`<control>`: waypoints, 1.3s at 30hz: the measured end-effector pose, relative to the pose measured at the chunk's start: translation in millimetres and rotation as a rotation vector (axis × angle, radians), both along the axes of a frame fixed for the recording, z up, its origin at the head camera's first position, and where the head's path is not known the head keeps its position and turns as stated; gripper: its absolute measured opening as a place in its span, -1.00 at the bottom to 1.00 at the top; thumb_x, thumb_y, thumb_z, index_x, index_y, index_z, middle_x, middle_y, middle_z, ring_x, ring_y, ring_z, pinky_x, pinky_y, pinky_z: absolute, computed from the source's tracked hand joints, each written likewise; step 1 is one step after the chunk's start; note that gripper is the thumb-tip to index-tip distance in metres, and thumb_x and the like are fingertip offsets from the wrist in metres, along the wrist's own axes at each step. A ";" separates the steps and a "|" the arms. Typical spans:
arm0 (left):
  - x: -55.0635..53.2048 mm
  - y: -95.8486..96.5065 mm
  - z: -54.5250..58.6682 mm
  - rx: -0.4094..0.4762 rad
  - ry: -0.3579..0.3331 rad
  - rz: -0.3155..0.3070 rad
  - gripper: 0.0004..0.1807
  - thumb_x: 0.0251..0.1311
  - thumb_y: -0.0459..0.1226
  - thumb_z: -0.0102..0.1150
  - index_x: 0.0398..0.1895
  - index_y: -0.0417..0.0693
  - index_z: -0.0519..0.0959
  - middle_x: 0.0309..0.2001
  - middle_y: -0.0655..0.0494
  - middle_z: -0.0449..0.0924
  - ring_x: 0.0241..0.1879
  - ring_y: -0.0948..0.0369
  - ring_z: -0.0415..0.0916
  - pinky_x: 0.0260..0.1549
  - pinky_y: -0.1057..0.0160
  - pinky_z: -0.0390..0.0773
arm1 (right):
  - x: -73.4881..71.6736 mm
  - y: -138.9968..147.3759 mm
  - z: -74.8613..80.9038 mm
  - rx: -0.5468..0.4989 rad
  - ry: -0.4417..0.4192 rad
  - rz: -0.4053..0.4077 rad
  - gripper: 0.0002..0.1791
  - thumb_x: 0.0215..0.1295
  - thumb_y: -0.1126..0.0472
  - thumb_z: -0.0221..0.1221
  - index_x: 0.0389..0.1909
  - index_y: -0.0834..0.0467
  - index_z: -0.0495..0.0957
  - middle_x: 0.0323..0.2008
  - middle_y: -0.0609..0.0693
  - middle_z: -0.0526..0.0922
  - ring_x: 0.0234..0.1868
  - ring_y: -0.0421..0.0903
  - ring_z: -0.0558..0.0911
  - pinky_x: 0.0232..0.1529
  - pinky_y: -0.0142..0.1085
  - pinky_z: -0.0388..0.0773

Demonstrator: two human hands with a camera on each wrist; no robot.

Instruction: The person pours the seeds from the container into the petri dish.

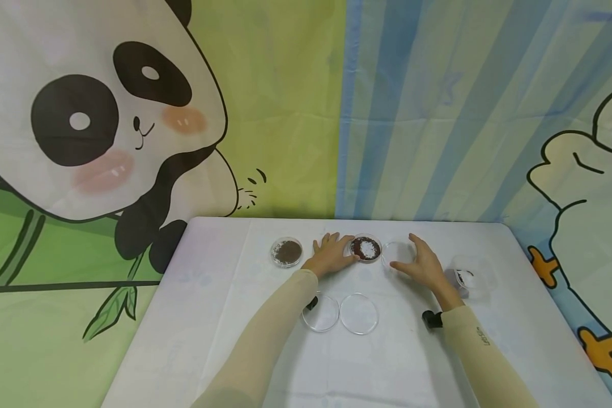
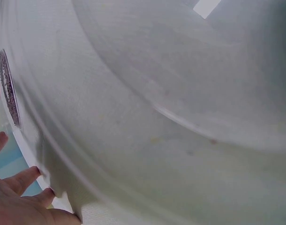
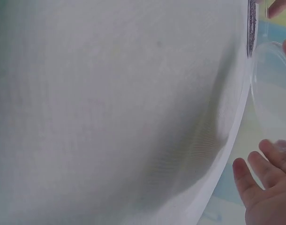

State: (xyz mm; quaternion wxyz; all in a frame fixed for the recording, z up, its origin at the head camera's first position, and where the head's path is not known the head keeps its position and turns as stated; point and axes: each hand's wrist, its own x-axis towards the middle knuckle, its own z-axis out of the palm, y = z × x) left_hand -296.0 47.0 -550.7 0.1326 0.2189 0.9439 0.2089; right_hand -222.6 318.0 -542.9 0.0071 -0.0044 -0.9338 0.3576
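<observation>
In the head view, my left hand [image 1: 331,255] lies with fingers spread at the left side of a round petri dish [image 1: 365,248]. Its thumb and index finger are at the rim; firm contact is unclear. Dark brown grains with a white patch on top fill that dish. Just to its right, my right hand [image 1: 422,265] holds a clear round petri dish lid [image 1: 398,245] across its width, between thumb and fingers. The right wrist view shows the lid [image 3: 273,89] tilted between the fingertips. Another petri dish [image 1: 287,252], with brown grains and white specks, stands left of my left hand.
Two clear round lids [image 1: 359,332] lie side by side on the white table [image 1: 387,368], nearer to me. Beyond my right wrist stands a small clear container [image 1: 461,280], its contents unclear. A printed cloth backdrop [image 1: 285,113] hangs behind the table's far edge.
</observation>
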 end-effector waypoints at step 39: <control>0.9 0.3 4.1 -0.038 0.023 -0.011 -0.27 0.33 0.28 0.04 0.53 0.40 0.22 0.53 -0.08 0.08 0.51 -0.19 -0.09 0.31 -0.42 -0.10 | -17.0 -32.2 6.0 -0.337 0.154 0.125 0.09 0.09 0.13 0.51 0.53 0.22 0.06 0.46 0.26 0.18 0.41 0.32 0.22 0.27 0.21 0.29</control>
